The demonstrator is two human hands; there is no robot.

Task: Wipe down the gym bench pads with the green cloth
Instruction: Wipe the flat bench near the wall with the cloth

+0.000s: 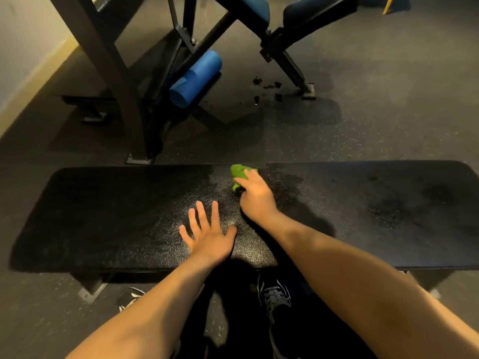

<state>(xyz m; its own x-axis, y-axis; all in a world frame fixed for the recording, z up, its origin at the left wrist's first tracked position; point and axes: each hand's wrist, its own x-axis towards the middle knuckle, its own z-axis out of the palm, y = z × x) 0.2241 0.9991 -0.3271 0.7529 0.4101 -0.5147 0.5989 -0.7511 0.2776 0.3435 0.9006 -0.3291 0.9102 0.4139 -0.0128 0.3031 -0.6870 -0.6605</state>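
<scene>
A long black bench pad (pixel 116 216) lies crosswise in front of me, its textured surface shiny with damp patches. My right hand (pixel 255 194) holds the bunched green cloth (pixel 239 173) against the pad near its far edge, around the middle. My left hand (pixel 206 234) rests flat on the pad with fingers spread, just left of and nearer than the right hand. Most of the cloth is hidden under my right fingers.
Beyond the bench stands a machine frame with a grey steel post (pixel 114 81) and a blue foam roller pad (pixel 195 79). Blue seat pads (pixel 255 7) sit at the top. Dark debris (pixel 267 86) lies on the rubber floor. My shoes (pixel 274 296) are under the bench.
</scene>
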